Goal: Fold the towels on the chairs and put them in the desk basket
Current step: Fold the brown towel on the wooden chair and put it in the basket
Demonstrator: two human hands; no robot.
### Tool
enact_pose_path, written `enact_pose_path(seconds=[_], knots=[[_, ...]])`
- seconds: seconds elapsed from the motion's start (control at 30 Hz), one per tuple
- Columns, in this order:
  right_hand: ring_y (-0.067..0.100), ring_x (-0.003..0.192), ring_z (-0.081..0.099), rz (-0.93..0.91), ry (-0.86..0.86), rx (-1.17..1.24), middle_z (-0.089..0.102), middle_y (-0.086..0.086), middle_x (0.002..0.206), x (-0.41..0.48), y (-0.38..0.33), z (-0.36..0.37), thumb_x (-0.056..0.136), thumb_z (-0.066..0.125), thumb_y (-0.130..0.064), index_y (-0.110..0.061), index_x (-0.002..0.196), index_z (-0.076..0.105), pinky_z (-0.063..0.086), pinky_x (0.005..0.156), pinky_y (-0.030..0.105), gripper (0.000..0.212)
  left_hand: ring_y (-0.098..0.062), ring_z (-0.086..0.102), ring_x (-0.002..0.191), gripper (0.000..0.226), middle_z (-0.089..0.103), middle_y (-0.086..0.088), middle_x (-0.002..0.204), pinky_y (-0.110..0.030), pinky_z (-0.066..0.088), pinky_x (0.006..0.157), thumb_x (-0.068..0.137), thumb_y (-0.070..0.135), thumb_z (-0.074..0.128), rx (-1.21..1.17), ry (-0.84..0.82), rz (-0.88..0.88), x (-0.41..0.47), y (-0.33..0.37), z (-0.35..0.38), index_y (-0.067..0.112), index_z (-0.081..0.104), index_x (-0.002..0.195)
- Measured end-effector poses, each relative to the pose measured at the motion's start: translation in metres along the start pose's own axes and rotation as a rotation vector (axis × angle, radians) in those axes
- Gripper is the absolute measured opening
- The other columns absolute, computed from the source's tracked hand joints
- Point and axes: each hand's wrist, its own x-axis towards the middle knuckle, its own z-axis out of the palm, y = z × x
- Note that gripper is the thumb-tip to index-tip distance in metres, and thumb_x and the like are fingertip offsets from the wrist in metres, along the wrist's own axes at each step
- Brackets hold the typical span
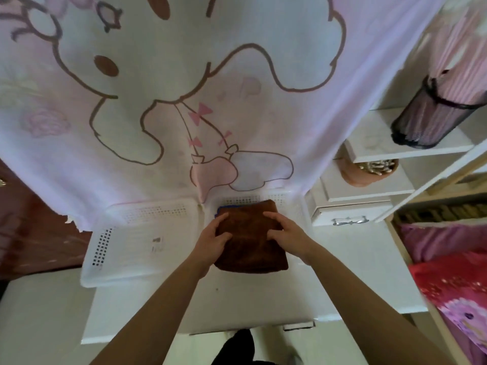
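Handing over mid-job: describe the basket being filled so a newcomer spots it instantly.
Under the cartoon curtain, on the white desk, two white perforated baskets sit side by side. Take the right basket, next to the drawer unit. Unlike the left basket, it holds a folded brown towel.

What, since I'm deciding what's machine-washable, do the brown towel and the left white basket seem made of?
Brown towel: soft pile cloth, likely microfibre or terry, with a matte, fuzzy surface and plump rounded folds. The exact fibre can't be told. Left white basket: moulded plastic by the look, with smooth, faintly translucent walls, neat rows of holes and a slight sheen.
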Motion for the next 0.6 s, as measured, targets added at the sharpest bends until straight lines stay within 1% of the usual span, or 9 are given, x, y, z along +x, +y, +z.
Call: enact_pose_path(seconds=[0.13, 0.2, 0.27, 0.33, 0.37, 0.43, 0.53, 0.57, 0.6], knots=[[0.019, 0.116, 0.055, 0.046, 0.059, 0.054, 0.052, -0.001, 0.135, 0.052, -0.005, 0.008, 0.092, 0.057, -0.007, -0.033, 0.144, 0.049, 0.051, 0.098, 0.03, 0.059, -0.019, 0.054, 0.119, 0.054, 0.052, 0.002, 0.134, -0.032, 0.047, 0.101, 0.097, 0.011, 0.054, 0.101, -0.034, -0.028, 0.054, -0.002, -0.016, 0.031, 0.04, 0.146], [0.018, 0.112, 0.057, 0.132, 0.011, 0.035, 0.054, -0.001, 0.133, 0.067, 0.003, 0.013, 0.091, 0.059, -0.005, -0.031, 0.146, 0.046, 0.049, 0.094, 0.026, 0.063, -0.019, 0.052, 0.12, 0.061, 0.049, 0.0, 0.135, -0.032, 0.044, 0.104, 0.095, 0.013, 0.054, 0.295, -0.111, -0.052, 0.069, -0.012, -0.018, 0.026, 0.033, 0.151], [0.021, 0.114, 0.056, 0.186, -0.024, -0.088, 0.053, 0.001, 0.134, 0.075, 0.014, 0.017, 0.089, 0.061, -0.003, -0.032, 0.149, 0.041, 0.049, 0.097, 0.03, 0.07, -0.025, 0.052, 0.122, 0.07, 0.044, -0.006, 0.137, -0.033, 0.042, 0.104, 0.09, 0.018, 0.054, 0.517, -0.186, -0.051, 0.08, -0.022, -0.018, 0.022, 0.025, 0.153], [0.026, 0.12, 0.055, 0.171, -0.005, -0.254, 0.051, 0.007, 0.139, 0.077, 0.024, 0.018, 0.085, 0.064, -0.006, -0.037, 0.149, 0.038, 0.047, 0.105, 0.038, 0.076, -0.034, 0.051, 0.123, 0.073, 0.039, -0.014, 0.14, -0.036, 0.042, 0.104, 0.09, 0.016, 0.055, 0.66, -0.224, -0.053, 0.082, -0.023, -0.015, 0.018, 0.021, 0.154], [0.028, 0.123, 0.054, 0.16, -0.008, -0.328, 0.048, 0.009, 0.14, 0.078, 0.025, 0.017, 0.085, 0.065, -0.008, -0.037, 0.15, 0.036, 0.045, 0.107, 0.038, 0.076, -0.036, 0.052, 0.121, 0.073, 0.038, -0.017, 0.14, -0.038, 0.043, 0.104, 0.09, 0.016, 0.055, 0.728, -0.24, -0.046, 0.085, -0.02, -0.014, 0.017, 0.02, 0.154], [0.029, 0.122, 0.054, 0.111, -0.01, -0.495, 0.04, 0.008, 0.145, 0.076, 0.021, 0.014, 0.088, 0.065, -0.016, -0.035, 0.153, 0.031, 0.044, 0.106, 0.036, 0.077, -0.039, 0.055, 0.115, 0.072, 0.04, -0.02, 0.136, -0.042, 0.047, 0.098, 0.09, 0.019, 0.056, 0.872, -0.27, -0.018, 0.091, -0.016, -0.014, 0.014, 0.02, 0.152], [0.03, 0.124, 0.055, 0.02, 0.023, -0.76, 0.025, 0.006, 0.158, 0.072, 0.014, 0.01, 0.089, 0.066, -0.03, -0.035, 0.156, 0.025, 0.049, 0.101, 0.038, 0.079, -0.036, 0.058, 0.109, 0.073, 0.042, -0.018, 0.133, -0.041, 0.052, 0.088, 0.09, 0.029, 0.06, 1.068, -0.289, 0.02, 0.091, -0.008, -0.019, 0.014, 0.021, 0.15], [0.03, 0.127, 0.052, -0.008, 0.024, -0.813, 0.022, 0.005, 0.16, 0.071, 0.01, 0.008, 0.089, 0.067, -0.033, -0.035, 0.156, 0.023, 0.048, 0.1, 0.039, 0.08, -0.034, 0.057, 0.109, 0.075, 0.039, -0.017, 0.134, -0.041, 0.052, 0.086, 0.089, 0.033, 0.061, 1.146, -0.285, 0.06, 0.09, -0.004, -0.021, 0.015, 0.022, 0.15], [0.03, 0.131, 0.049, -0.04, 0.009, -0.847, 0.019, 0.005, 0.161, 0.071, 0.007, 0.007, 0.088, 0.07, -0.036, -0.034, 0.156, 0.022, 0.048, 0.1, 0.04, 0.084, -0.034, 0.054, 0.113, 0.078, 0.035, -0.016, 0.139, -0.041, 0.052, 0.087, 0.087, 0.037, 0.064, 1.22, -0.273, 0.127, 0.09, -0.002, -0.022, 0.016, 0.021, 0.15]])
